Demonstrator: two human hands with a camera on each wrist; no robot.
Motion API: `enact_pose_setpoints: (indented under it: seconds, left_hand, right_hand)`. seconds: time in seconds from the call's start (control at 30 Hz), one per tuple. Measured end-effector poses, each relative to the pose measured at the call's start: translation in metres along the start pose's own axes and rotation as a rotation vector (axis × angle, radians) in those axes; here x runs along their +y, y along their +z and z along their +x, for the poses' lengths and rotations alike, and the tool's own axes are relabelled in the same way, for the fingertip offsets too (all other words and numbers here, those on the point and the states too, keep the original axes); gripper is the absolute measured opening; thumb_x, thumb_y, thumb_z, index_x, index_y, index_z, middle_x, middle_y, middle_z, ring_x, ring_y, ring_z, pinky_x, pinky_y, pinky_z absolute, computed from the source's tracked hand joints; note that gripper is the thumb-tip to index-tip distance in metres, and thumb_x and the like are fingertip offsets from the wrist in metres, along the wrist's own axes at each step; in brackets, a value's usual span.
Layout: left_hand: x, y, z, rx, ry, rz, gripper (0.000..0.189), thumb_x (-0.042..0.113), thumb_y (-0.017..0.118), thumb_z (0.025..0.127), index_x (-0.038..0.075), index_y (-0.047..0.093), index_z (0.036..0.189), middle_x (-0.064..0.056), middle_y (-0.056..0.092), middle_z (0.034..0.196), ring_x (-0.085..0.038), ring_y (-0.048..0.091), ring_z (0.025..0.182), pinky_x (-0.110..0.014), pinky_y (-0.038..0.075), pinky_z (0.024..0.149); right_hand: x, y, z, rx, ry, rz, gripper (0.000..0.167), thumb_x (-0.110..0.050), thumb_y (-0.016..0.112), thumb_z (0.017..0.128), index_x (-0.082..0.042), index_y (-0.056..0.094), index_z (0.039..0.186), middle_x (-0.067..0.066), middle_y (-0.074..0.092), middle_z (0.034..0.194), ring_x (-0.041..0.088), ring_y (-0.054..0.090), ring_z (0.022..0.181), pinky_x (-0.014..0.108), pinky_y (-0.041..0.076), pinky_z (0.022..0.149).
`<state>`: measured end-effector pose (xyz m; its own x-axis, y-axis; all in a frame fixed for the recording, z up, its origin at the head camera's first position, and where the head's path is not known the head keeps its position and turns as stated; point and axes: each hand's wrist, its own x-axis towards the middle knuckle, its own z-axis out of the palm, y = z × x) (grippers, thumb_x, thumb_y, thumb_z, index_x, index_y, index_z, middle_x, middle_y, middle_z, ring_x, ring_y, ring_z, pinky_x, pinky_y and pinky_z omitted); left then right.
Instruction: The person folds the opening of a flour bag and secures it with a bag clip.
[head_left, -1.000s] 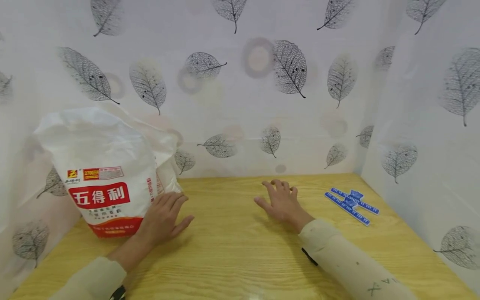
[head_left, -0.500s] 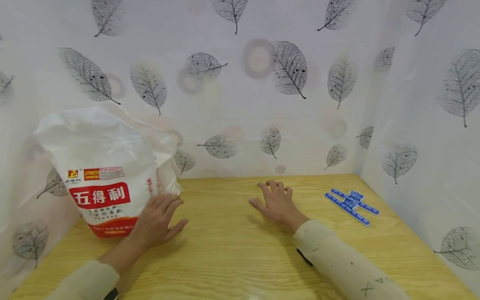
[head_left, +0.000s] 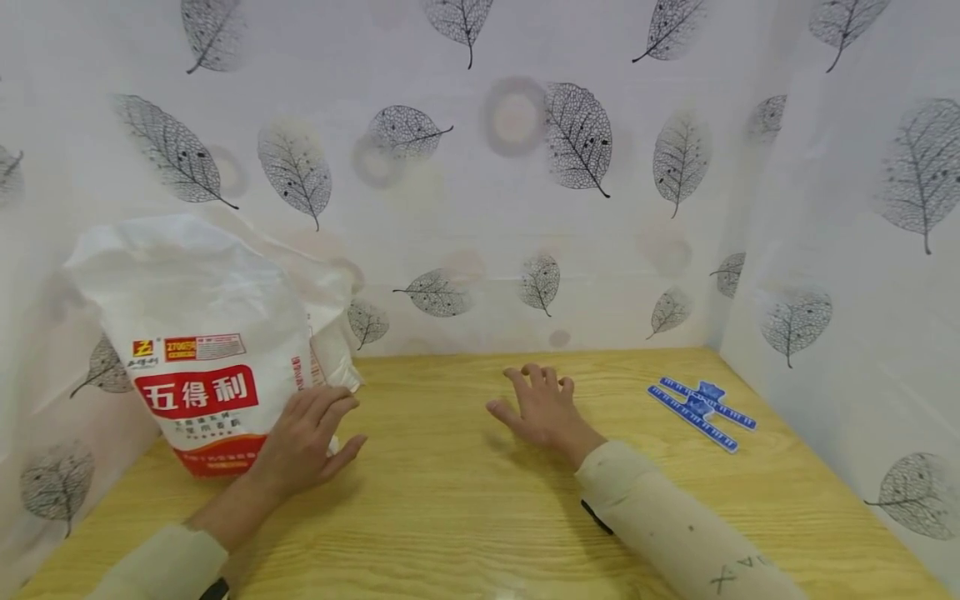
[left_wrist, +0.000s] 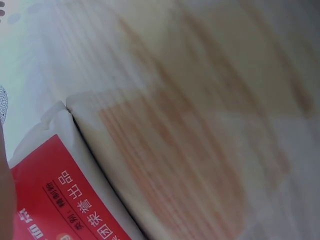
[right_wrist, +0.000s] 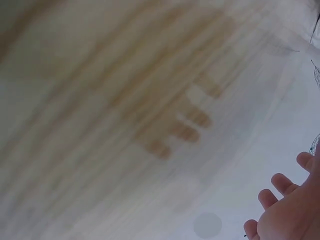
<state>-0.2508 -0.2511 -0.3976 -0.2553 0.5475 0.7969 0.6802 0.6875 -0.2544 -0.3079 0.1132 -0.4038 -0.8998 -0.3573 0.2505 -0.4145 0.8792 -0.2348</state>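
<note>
Head view: our left hand (head_left: 303, 442) lies flat with fingers straight, fingertips against the lower right front of the flour bag (head_left: 198, 342), gripping nothing. Our right hand (head_left: 542, 408) rests spread and relaxed on the wooden table (head_left: 465, 508), holding nothing, well apart from the bag.

The bag stands upright at the far left of the table, close to the leaf-print wall (head_left: 480, 183), with a red label and an orange band at its base. Its top looks crumpled and loosely folded. Left wrist view shows the bag's bottom edge (left_wrist: 60, 190) meeting the tabletop, blurred.

We judge the bag heavy and soft: a full plastic sack that will sag and shift if lifted by one corner. The film looks smooth, so likely slippery under flat fingers. Best hold is probably both hands low on the two sides, or one under the base and one at the gathered top. The top alone may tear or spill.

A blue clip (head_left: 701, 410) lies at the far right of the table, near the right wall. Right wrist view is blurred, showing only fingertips and table grain.
</note>
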Motion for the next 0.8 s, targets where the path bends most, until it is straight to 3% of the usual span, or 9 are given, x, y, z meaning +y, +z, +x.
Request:
enact_pose_setpoints:
  seconds: [0.33,0.8]
  left_hand:
    - [-0.006,-0.003,-0.005,0.022,0.034,0.034,0.051,0.045,0.047,0.100,-0.003,0.063,0.107,-0.020,0.063,0.110,-0.038,0.056,0.103,-0.048,0.038,0.091]
    - [-0.008,-0.006,-0.003,0.031,-0.001,0.082,0.055,0.047,0.045,0.100,-0.004,0.062,0.113,-0.024,0.059,0.113,-0.042,0.052,0.103,-0.052,0.036,0.090]
  right_hand:
    - [-0.014,0.002,0.003,-0.015,-0.015,-0.051,0.073,-0.070,0.038,0.097,-0.020,0.042,0.150,0.013,0.043,0.145,0.037,0.038,0.135,0.064,0.027,0.103]
    - [-0.023,0.006,0.007,-0.025,-0.040,-0.071,0.073,-0.071,0.039,0.096,-0.021,0.043,0.149,0.011,0.044,0.144,0.036,0.039,0.133,0.061,0.028,0.102]
